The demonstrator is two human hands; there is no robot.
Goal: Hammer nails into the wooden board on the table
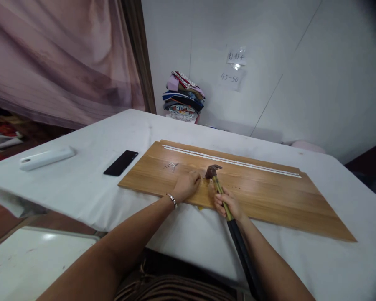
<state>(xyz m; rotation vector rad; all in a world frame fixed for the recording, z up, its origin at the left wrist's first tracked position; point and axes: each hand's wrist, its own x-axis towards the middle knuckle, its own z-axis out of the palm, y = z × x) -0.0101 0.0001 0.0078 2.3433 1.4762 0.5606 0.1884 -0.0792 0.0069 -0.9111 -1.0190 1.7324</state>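
My right hand (228,204) is wrapped round the handle of a claw hammer (222,188), whose dark head is low over the wooden board (269,196). The hammer's long black grip runs back along my right forearm. Close to the left of the hammer head, my left hand (188,186) rests on the board with its fingers curled together. Whatever those fingers pinch is too small and hidden to make out. A little pile of nails (171,167) lies on the board beyond my left hand. Several small dark dots form a row right of the hammer.
The board lies on a table with a white cloth (90,188). Two pale measuring strips (232,161) run along its far side. To the left are a black phone (120,163) and a white long object (47,158). Folded clothes (184,98) are stacked by the wall.
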